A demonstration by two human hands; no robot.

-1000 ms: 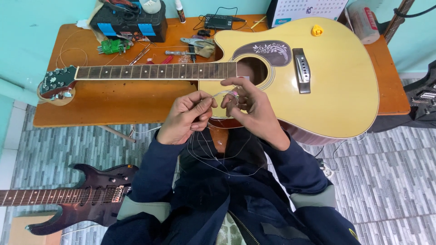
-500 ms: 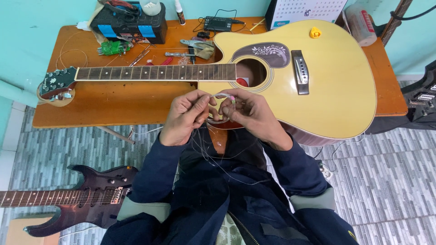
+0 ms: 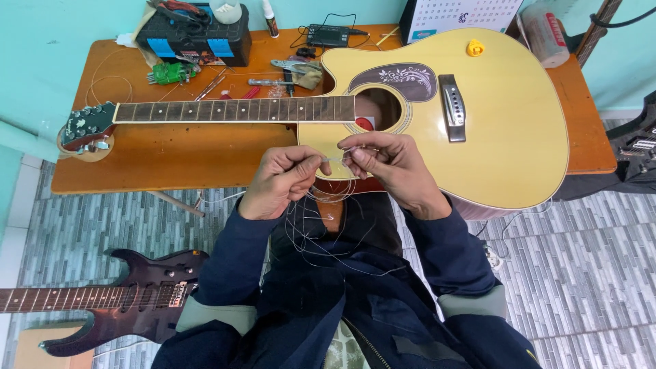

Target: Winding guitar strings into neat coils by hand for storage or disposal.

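A yellow acoustic guitar [image 3: 506, 130] lies flat on the wooden table [image 3: 171, 154], neck pointing left, headstock [image 3: 87, 127] near the table's left end. Over the guitar's lower bout edge, my left hand [image 3: 283, 179] and my right hand [image 3: 389, 167] pinch a thin wire guitar string [image 3: 336, 158] stretched between their fingertips. Loose coils of string [image 3: 321, 225] hang down below the hands over my dark jacket.
At the table's back stand a black toolbox [image 3: 195, 37], a small tuner device [image 3: 328, 34], pliers [image 3: 294, 68], green tool [image 3: 169, 72] and a calendar [image 3: 458, 17]. A yellow pick-like piece [image 3: 475, 48] sits on the guitar top. A dark electric guitar [image 3: 116, 297] lies on the tiled floor at left.
The hands have come apart from a cupped grip around a coiled bundle. The string is now pulled straight between the fingertips, with loops hanging below.
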